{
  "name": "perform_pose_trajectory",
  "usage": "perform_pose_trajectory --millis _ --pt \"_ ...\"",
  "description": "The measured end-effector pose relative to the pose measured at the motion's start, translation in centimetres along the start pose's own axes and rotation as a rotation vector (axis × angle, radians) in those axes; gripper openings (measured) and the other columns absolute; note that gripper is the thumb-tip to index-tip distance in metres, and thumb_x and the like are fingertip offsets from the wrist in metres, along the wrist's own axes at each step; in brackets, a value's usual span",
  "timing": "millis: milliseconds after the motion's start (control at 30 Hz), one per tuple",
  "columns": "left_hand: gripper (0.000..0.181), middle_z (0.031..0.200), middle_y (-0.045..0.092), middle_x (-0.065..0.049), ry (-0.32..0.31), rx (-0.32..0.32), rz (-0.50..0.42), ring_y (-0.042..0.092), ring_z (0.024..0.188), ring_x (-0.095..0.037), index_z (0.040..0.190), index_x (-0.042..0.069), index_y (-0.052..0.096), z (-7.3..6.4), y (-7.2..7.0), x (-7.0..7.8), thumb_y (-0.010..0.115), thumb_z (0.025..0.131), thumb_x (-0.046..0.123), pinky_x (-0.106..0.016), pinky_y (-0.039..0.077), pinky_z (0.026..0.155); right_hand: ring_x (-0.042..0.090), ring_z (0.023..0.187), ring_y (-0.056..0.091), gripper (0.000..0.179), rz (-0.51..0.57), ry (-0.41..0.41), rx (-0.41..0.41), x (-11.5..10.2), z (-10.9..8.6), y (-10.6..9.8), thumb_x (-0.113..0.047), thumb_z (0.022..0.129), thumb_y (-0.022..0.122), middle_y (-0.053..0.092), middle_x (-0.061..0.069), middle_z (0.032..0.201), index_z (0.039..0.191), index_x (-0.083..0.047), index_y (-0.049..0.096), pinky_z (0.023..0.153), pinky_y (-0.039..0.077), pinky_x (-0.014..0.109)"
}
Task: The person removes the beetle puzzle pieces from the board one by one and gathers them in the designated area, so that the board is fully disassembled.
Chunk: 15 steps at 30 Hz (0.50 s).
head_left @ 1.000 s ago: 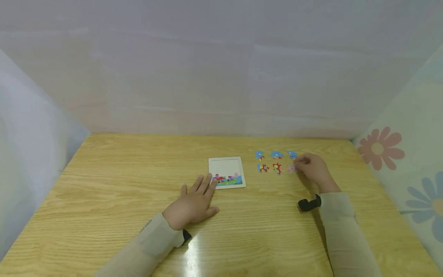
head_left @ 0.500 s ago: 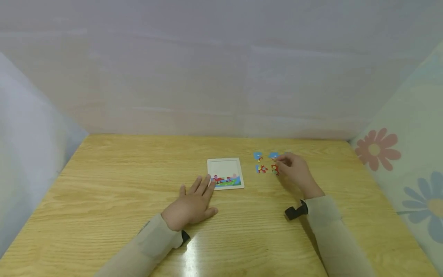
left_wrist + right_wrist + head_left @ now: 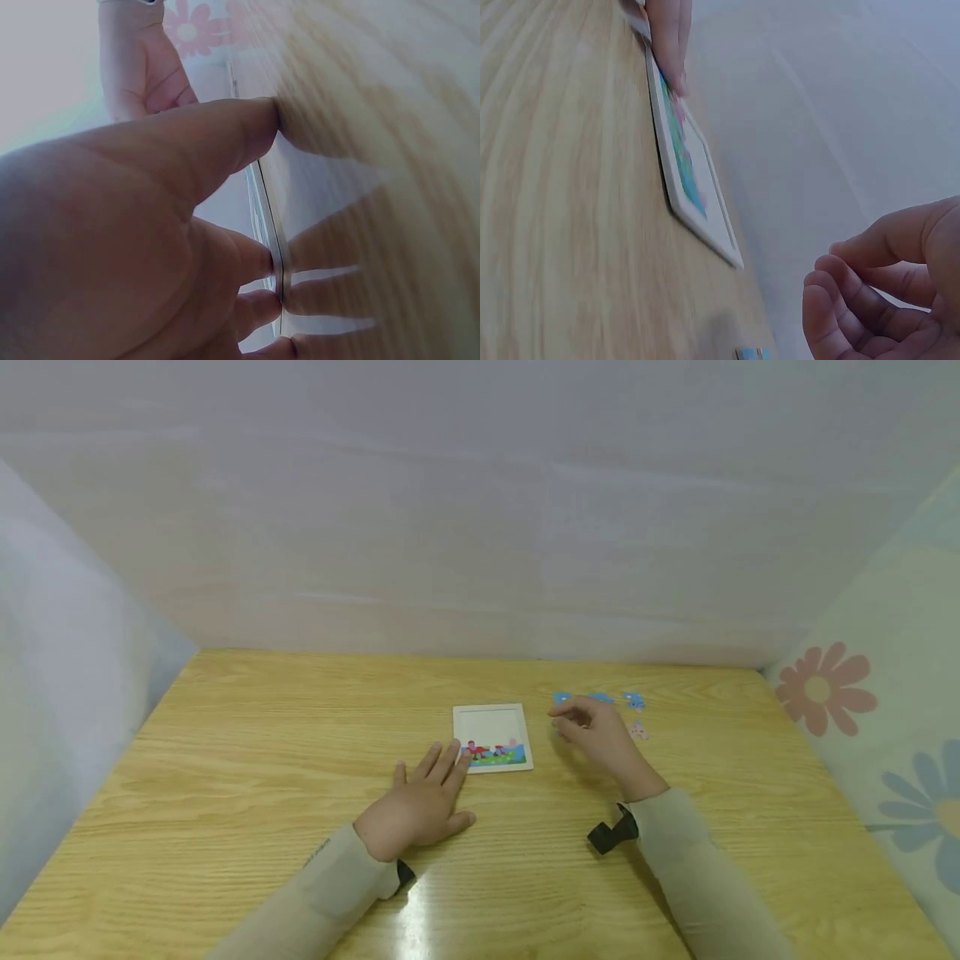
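A white square puzzle frame [image 3: 491, 714] lies on the table, with a strip of colourful pieces fitted along its near side. My left hand [image 3: 415, 806] lies flat with fingers spread, fingertips on the frame's near left corner. Right of the frame my right hand [image 3: 596, 739] hovers over the loose pieces. In the right wrist view, its thumb and fingers curl loosely toward each other and nothing shows between them. Beyond it are a blue piece [image 3: 633, 700], another blue piece [image 3: 601, 697] and a pink piece [image 3: 638, 732]. The hand covers the red pieces of the lower row.
The wood-grain table [image 3: 262, 727] runs back to a pale cloth wall [image 3: 375, 527]. A side panel with printed flowers [image 3: 825, 687] stands at the right. Both wrists carry black camera mounts [image 3: 612, 837].
My right hand has moved left across the loose pieces, from the pink piece toward the frame. The pink piece shows again on the table. My left hand has stayed in place.
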State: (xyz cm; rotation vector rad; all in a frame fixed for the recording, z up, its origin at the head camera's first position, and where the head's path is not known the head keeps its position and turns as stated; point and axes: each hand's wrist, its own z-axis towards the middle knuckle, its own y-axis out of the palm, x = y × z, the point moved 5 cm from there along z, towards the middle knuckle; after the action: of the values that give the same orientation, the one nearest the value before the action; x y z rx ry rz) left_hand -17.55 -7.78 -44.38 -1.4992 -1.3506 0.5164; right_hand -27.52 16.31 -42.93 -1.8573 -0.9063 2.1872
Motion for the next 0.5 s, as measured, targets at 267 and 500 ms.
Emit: perform_pose_trajectory --millis 267,500 --pt "0.084 0.17 0.004 -0.012 0.001 0.009 -0.014 0.004 0.156 -0.036 0.164 0.009 0.014 -0.1 0.1 0.0 0.054 0.103 0.05 -0.075 0.013 0.113 0.024 0.091 0.066 0.021 -0.059 0.03 -0.029 -2.7 1.1 2.5 -0.011 0.1 0.064 0.071 0.012 0.107 0.117 0.0 0.07 0.077 0.057 0.037" --pt "0.084 0.17 0.004 -0.01 -0.016 0.001 -0.004 0.004 0.156 -0.034 0.164 0.01 0.015 -0.1 -0.1 0.0 0.054 0.102 0.052 -0.074 0.013 0.113 0.022 0.091 0.064 0.018 -0.069 0.13 -0.022 -4.0 1.9 4.9 -0.007 0.097 0.064 0.07 0.008 0.103 0.112 -0.002 0.072 0.08 0.056 0.037"
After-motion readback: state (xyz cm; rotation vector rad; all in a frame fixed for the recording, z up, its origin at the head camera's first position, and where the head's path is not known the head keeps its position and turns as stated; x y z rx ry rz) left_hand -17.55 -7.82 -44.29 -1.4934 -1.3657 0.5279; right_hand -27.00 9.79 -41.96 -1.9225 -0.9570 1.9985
